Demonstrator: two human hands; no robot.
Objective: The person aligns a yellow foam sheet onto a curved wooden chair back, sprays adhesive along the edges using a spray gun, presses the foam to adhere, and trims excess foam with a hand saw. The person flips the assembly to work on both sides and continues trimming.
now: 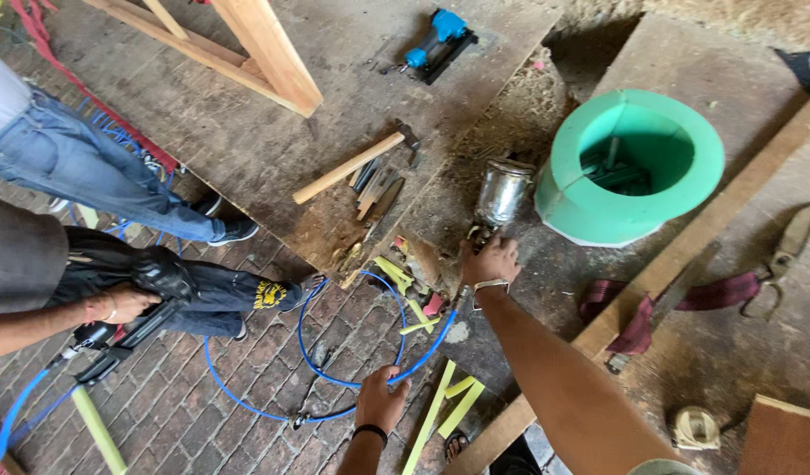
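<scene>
Gripping low on the spray gun [500,195], the right hand [488,260] is closed round its handle, arm stretched well forward from the bottom edge. The gun's shiny cup stands just beyond the knuckles, its long axis running up and away from the hand, tilted a touch right. The left hand [380,398] sits much nearer the body, fist shut on the blue hose [310,369], which loops over the brick floor and climbs to the gun (so the right hand is by far the nearer one). Just right of the cup sits a green tub [570,209]; to its left lies a hammer [352,165]. Far left, a co-worker's hand [123,302] holds another tool.
</scene>
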